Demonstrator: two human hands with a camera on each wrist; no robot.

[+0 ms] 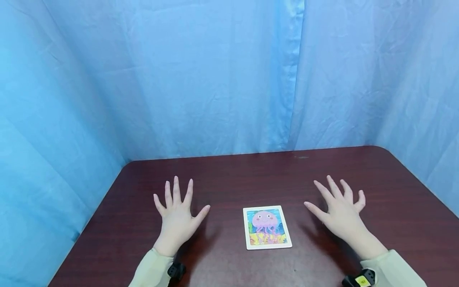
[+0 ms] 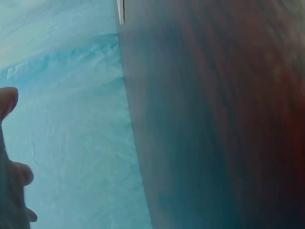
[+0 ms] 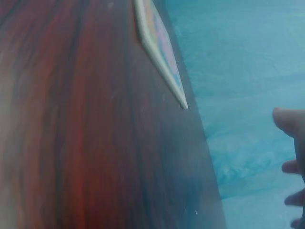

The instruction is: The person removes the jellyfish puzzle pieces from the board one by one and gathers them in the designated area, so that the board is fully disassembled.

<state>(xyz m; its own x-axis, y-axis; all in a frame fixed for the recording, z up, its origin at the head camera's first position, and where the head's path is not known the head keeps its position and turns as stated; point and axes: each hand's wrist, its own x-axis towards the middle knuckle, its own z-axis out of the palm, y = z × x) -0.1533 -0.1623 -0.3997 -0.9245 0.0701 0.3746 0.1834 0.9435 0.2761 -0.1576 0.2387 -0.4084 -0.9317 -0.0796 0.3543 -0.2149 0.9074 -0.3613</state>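
Note:
A picture board (image 1: pixel 267 228) with a white border and a pink jellyfish under water lies flat on the dark red-brown table (image 1: pixel 229 179). To its left, my left hand (image 1: pixel 176 223) hovers palm down with fingers spread, holding nothing. On the other side my right hand (image 1: pixel 341 217) is held over the table, fingers spread and slightly bent, also holding nothing. The board's edge (image 3: pixel 164 71) shows at the top of the right wrist view. Only fingertips (image 2: pixel 23 173) of the left hand enter the left wrist view.
Blue curtains (image 1: pixel 208 79) hang behind the table and along both sides. Each wrist carries a black strapped device (image 1: pixel 176 270); the right one (image 1: pixel 360 279) bears a yellow label. Both sleeves are pale.

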